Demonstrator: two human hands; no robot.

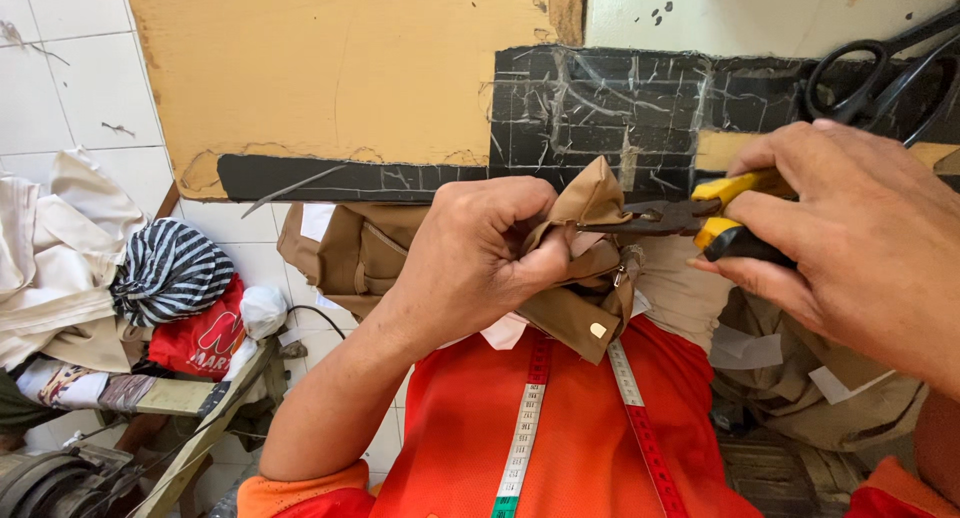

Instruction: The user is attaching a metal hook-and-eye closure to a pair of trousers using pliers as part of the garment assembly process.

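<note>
Two hands busy at frame centre — left hand (480, 253) pinches the khaki cloth (590, 203); right hand (850, 228) squeezes pliers (690, 218) onto it; work unfinished — pliers not yet released.

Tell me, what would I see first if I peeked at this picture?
Right in the middle, the left hand pinches a folded piece of brown cloth, and the right hand squeezes yellow-handled pliers whose rusty tip bites that cloth. Below them hangs a measuring tape over a bright orange shirt, and big black scissors lie at the top right.
</note>
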